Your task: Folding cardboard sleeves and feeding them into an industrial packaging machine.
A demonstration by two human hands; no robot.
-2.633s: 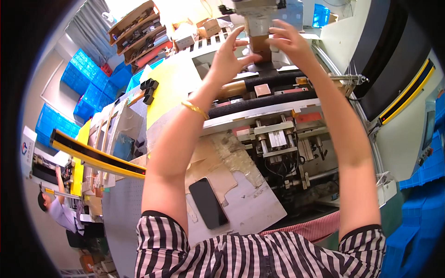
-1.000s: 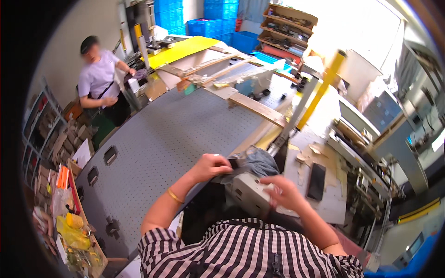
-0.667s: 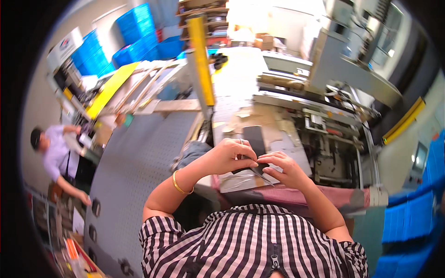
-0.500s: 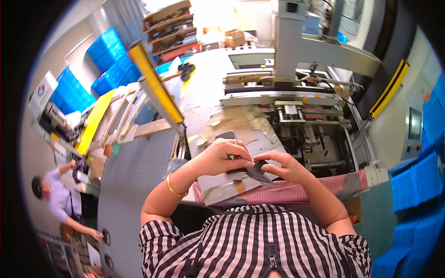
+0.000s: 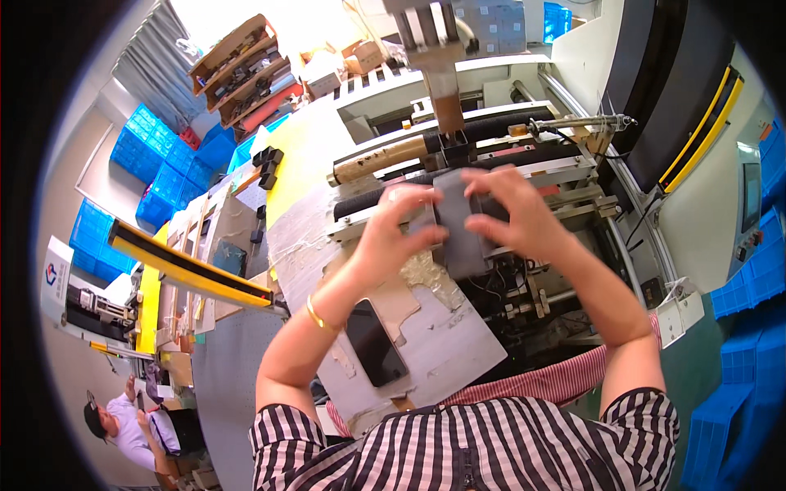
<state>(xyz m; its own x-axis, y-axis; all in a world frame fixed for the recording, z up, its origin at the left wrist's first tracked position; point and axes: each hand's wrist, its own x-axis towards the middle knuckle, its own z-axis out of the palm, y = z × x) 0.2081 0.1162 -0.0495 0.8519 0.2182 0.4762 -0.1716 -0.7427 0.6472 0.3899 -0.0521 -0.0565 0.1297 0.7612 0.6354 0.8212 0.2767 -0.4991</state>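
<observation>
Left to right, compared with the frame half a second earlier: the co-worker at far left had an arm stretched toward the grey table then; now both hands were raised in front of the body. The phone, mostly covered by the left hand before, lay in plain sight on the pale board. Both hands had moved from near the body, above the near end of the board, out to the far side over the machine. The dark grey sheet had been slanted at the fingertips; now it appeared flat and long, running near to far.

Sheet position: between the two hands, right of the left hand and left of the right hand, its far end toward the post. Fingertips of both hands met or overlapped its side edges in view; firm contact could not be confirmed.

Pose: left hand curved, fingers and thumb well apart, facing right; gold bracelet on that wrist. Right hand mirrored it, fingers arched, thumb pointing left. Both forearms reached forward and inward, elbows bent outward. Could not tell whether either hand was gripping the sheet or only framing it.
</observation>
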